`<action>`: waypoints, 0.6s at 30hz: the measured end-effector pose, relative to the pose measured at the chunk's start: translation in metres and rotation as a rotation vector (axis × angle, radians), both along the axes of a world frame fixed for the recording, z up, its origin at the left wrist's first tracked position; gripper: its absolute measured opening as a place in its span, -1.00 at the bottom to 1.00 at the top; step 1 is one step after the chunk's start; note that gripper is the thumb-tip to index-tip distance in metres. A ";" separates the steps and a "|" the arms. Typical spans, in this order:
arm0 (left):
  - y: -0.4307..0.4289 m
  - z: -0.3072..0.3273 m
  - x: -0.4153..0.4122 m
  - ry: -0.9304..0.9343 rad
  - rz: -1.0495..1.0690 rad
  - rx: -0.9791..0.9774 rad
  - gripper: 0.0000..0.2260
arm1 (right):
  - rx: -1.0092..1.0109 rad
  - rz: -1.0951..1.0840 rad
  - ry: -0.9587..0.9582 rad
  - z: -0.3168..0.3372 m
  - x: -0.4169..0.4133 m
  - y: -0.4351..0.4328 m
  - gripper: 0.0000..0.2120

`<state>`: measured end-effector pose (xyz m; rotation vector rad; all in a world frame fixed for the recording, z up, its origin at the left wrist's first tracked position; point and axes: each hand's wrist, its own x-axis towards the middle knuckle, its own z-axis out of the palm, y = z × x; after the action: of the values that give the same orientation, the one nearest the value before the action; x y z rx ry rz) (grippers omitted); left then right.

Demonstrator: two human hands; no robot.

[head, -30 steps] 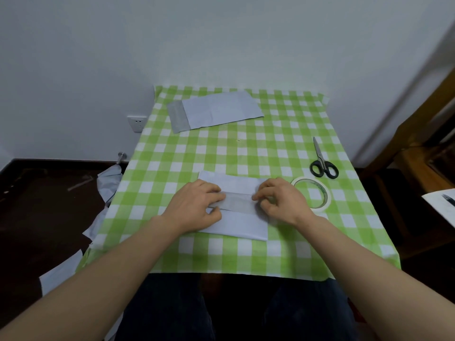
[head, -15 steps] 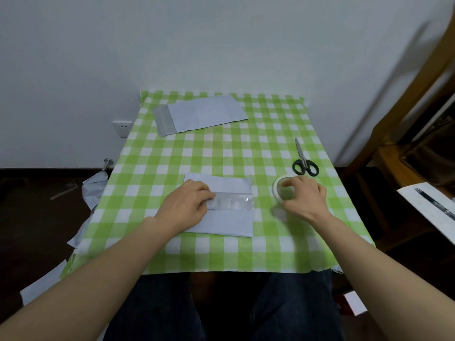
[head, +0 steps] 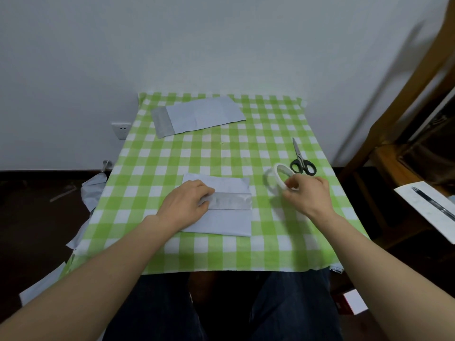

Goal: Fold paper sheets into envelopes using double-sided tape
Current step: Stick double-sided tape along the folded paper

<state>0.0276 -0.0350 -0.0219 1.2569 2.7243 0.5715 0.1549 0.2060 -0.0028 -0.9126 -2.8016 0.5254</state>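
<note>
Green-checked worktop (head: 172, 153). Folded sheet (head: 226, 220) lies near front centre. Left hand (head: 187, 204) rests flat on its left end, fingers relaxed, tips on the grey strip. Right hand (head: 307, 195) pinches the tape (head: 277, 177), roll held on edge, right of the sheet. Scissors (head: 301, 163) just behind. Envelope (head: 204, 113) far left.

Cloth-covered tabletop (head: 187, 158), green-and-white check, far edge against the wall; a partly folded pale paper sheet (head: 229, 219) lies flat near the front edge, about midway across, a grey strip crossing its middle; a pale envelope (head: 204, 114), grey at its left end, lies at the far left corner; black-handled scissors (head: 300, 161) lie by the right edge, blades toward the far edge.
</note>
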 end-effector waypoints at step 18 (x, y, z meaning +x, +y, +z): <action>0.007 0.011 -0.005 -0.457 0.495 0.475 -0.76 | -1.582 -0.017 0.587 0.018 -0.052 -0.055 -0.84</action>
<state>0.0224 -0.0285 -0.0104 0.3879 2.5523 1.4168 0.1025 0.1508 0.0153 -0.6452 -1.4240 2.5379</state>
